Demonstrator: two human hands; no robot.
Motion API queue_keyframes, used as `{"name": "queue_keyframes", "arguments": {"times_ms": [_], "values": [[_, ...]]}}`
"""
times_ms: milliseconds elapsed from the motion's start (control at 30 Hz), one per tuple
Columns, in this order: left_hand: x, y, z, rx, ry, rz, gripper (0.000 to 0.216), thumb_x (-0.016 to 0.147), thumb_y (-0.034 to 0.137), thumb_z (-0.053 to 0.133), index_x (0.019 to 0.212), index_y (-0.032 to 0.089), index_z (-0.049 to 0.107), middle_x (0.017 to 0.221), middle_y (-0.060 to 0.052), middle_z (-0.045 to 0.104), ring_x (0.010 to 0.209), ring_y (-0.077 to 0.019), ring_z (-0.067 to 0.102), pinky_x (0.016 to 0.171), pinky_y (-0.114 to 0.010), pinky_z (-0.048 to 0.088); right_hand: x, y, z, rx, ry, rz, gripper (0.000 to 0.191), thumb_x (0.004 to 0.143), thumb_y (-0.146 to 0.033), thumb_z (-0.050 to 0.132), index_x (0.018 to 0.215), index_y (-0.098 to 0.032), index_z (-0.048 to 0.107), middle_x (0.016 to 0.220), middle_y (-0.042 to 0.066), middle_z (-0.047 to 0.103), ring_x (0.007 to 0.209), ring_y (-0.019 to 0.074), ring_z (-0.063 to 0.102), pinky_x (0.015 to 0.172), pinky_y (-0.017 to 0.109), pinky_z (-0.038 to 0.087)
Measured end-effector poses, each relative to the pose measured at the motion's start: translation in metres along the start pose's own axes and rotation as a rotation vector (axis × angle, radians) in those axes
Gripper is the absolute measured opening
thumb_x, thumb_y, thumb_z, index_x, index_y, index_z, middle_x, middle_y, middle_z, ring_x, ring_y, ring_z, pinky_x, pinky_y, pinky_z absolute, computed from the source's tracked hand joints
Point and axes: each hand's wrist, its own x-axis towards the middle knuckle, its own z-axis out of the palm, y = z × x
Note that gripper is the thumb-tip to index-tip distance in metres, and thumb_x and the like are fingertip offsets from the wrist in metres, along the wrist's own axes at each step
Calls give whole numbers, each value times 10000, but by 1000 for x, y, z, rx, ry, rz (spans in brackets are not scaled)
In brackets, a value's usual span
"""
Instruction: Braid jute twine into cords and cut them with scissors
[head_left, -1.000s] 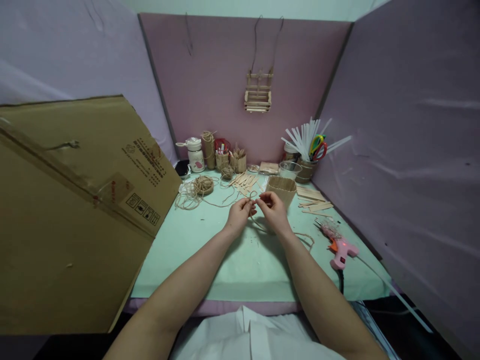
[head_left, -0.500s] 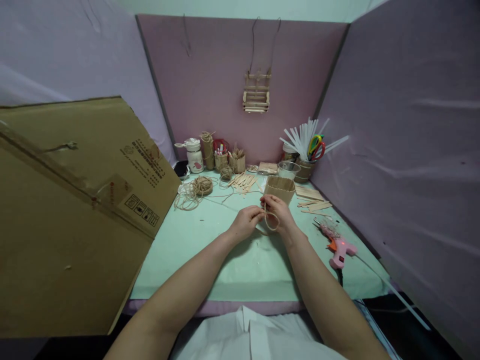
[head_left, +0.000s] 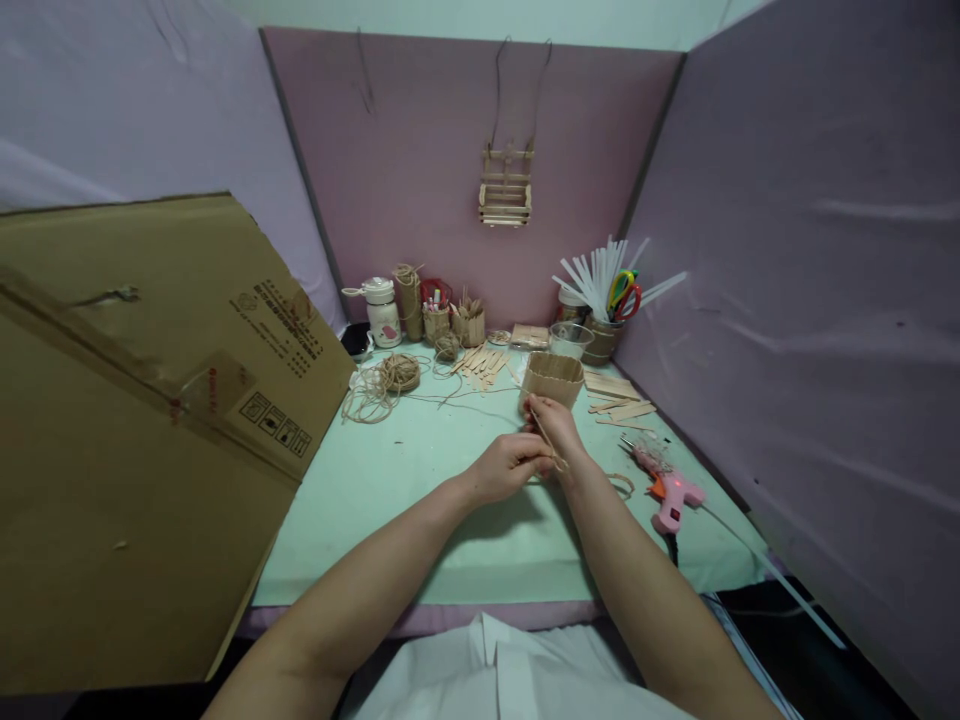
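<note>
My left hand (head_left: 508,466) and my right hand (head_left: 553,424) meet over the green table top (head_left: 420,470), both pinched on a length of tan twine (head_left: 546,436) stretched between them. The twine runs on as a loose loop (head_left: 619,485) lying on the table to the right of my right wrist. Just beyond my right hand stands a small basket made of wooden sticks (head_left: 552,377). My fingers are closed, and the twine's ends are partly hidden by them.
A large cardboard sheet (head_left: 142,400) leans over the table's left side. A pink glue gun (head_left: 670,493) lies at the right. A twine ball (head_left: 398,372), loose wooden sticks (head_left: 480,364), jars (head_left: 602,336) with white rods and scissors stand at the back. Purple panels wall the table.
My hands have drawn nearer to me and lower, the left sliding under the right. The twine loop between them has been pulled tighter and now runs as a short taut strand.
</note>
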Motion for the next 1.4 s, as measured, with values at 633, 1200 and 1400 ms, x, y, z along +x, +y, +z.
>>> {"name": "queue_keyframes", "arguments": {"times_ms": [633, 1200, 1400], "values": [[5, -33, -33, 283, 596, -354, 230, 837, 213, 430, 837, 163, 655, 656, -7, 588, 653, -129, 522, 656, -237, 387, -20, 3, 9, -720, -143, -1042, 227, 832, -168, 417, 952, -213, 604, 1109, 90, 436, 1036, 203, 489, 909, 355, 422], [5, -33, -30, 148, 644, -342, 161, 797, 237, 498, 859, 155, 623, 664, -8, 619, 658, -128, 571, 676, -248, 429, -21, -3, 14, -491, -157, -769, 161, 821, -326, 528, 716, -212, 571, 778, 32, 554, 756, 171, 515, 655, 289, 398], [6, -34, -28, 49, 672, -328, 88, 784, 222, 525, 800, 155, 579, 667, -5, 616, 667, -115, 590, 682, -236, 441, -14, 0, 14, -335, -171, -540, 189, 743, -393, 589, 722, -205, 588, 688, 2, 566, 694, 154, 503, 629, 265, 381]]}}
